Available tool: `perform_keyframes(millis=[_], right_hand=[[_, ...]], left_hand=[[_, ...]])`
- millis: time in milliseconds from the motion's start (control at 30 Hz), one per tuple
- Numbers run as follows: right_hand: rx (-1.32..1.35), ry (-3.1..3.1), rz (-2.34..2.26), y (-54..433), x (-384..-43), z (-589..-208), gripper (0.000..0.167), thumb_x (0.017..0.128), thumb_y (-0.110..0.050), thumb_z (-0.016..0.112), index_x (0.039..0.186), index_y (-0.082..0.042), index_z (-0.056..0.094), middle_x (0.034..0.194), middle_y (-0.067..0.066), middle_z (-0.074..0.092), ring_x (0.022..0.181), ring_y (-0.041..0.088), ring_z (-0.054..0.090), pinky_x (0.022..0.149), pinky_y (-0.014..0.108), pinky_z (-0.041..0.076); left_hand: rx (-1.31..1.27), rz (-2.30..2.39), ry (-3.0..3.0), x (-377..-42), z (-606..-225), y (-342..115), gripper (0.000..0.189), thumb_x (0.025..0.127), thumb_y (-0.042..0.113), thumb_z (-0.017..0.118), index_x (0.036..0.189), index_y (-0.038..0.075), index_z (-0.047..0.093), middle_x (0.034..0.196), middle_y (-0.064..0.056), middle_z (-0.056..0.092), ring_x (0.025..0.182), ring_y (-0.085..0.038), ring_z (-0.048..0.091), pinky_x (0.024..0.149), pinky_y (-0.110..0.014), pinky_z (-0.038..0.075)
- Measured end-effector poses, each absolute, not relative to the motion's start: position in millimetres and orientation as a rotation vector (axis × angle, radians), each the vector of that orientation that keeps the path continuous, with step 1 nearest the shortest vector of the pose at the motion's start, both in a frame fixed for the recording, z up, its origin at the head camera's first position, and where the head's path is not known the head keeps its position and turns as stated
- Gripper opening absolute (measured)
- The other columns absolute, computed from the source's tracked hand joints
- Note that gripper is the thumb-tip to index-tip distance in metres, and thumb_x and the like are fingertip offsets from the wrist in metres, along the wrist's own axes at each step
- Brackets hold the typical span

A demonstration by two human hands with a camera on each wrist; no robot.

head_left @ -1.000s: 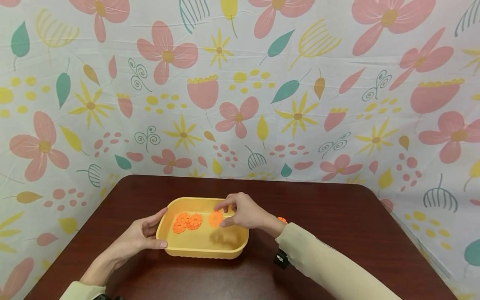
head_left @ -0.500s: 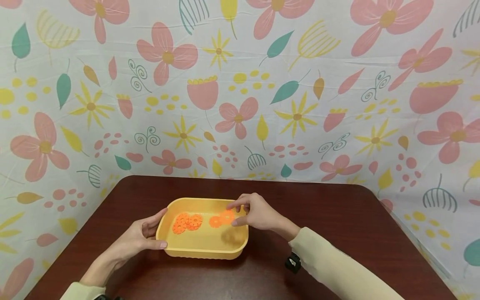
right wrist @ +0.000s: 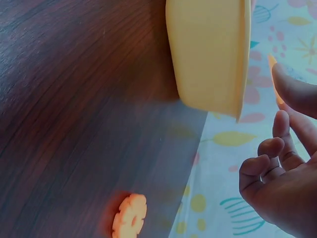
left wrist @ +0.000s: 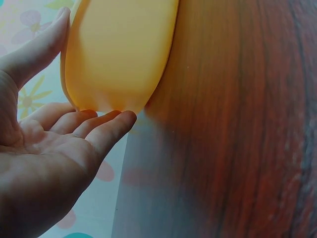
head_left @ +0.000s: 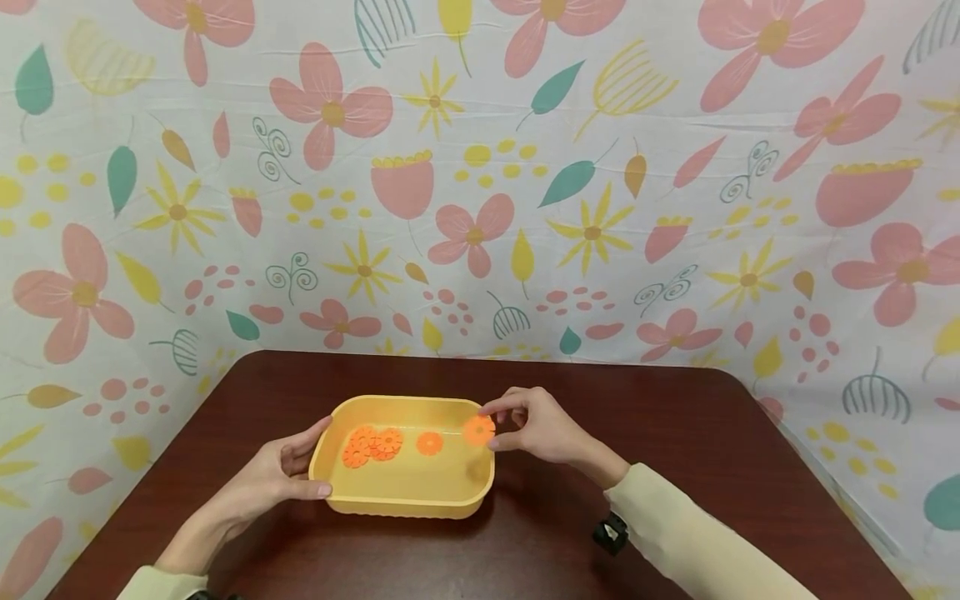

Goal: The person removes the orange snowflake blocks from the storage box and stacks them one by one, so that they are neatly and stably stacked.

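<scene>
A yellow plastic bin [head_left: 412, 502] stands on the table. My left hand [head_left: 262, 479] holds its left end, thumb at the near corner and fingers along the end wall; the left wrist view shows the fingertips touching the bin [left wrist: 124, 49]. My right hand [head_left: 543, 425] pinches an orange notched disc [head_left: 478, 430], a snowflake-like building piece, between thumb and fingers. It is above the bin's right rim; the right wrist view shows this disc [right wrist: 273, 79] edge-on. Inside the bin, several overlapping orange discs [head_left: 372, 446] lie at left and a single disc [head_left: 430, 443] lies right of them.
Another orange disc [right wrist: 130, 218] lies on the dark wooden table [head_left: 637, 417] to the right of the bin; in the head view the right arm hides it. A flower-printed cloth [head_left: 480, 167] hangs behind the table.
My right hand has moved right with the pinched disc, from over the bin's middle to its right rim. The single disc in the bin has come into sight. My left hand stays put.
</scene>
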State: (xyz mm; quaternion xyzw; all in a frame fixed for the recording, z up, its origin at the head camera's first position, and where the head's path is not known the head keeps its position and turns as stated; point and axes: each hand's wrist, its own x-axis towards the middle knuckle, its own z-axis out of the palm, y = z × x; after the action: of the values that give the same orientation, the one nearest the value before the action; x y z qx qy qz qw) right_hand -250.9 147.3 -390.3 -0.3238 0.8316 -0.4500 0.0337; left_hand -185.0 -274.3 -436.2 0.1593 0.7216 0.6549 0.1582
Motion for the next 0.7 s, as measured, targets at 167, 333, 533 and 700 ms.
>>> perform_keyframes(millis=[167,333,533,700], right_hand=[[-0.982,2.595,-1.377,157,-250,-393,0.033,0.082,-0.01,0.092,0.113,-0.012,0.082,0.09,0.011,0.063,0.068,0.019,0.046,0.063,0.026,0.038],[-0.935,2.622,-1.377,171,-249,-397,0.032,0.081,-0.011,0.093,0.112,-0.012,0.083,0.089,0.008,0.063,0.07,0.02,0.048,0.062,0.026,0.04],[-0.867,2.634,-1.397,191,-248,-402,0.034,0.082,-0.009,0.092,0.115,-0.01,0.082,0.091,0.011,0.063,0.073,0.024,0.048,0.061,0.027,0.04],[-0.835,2.642,-1.416,205,-249,-406,0.035,0.083,-0.01,0.091,0.116,-0.009,0.081,0.093,0.014,0.063,0.075,0.023,0.049,0.063,0.027,0.04]], left_hand=[[0.463,1.875,2.049,-184,-435,-274,0.095,0.094,-0.003,0.075,0.167,-0.001,0.014,0.167,-0.031,0.022,0.138,-0.039,0.052,0.097,-0.036,0.056],[0.469,1.872,2.057,-185,-435,-274,0.096,0.094,-0.003,0.076,0.167,-0.001,0.014,0.167,-0.03,0.02,0.138,-0.039,0.052,0.097,-0.036,0.056],[0.463,1.869,2.067,-186,-435,-274,0.095,0.094,-0.003,0.076,0.167,-0.002,0.015,0.167,-0.031,0.022,0.138,-0.041,0.053,0.097,-0.036,0.056],[0.447,1.865,2.075,-184,-435,-274,0.096,0.094,-0.002,0.077,0.167,-0.002,0.015,0.167,-0.031,0.022,0.138,-0.042,0.052,0.097,-0.036,0.056]])
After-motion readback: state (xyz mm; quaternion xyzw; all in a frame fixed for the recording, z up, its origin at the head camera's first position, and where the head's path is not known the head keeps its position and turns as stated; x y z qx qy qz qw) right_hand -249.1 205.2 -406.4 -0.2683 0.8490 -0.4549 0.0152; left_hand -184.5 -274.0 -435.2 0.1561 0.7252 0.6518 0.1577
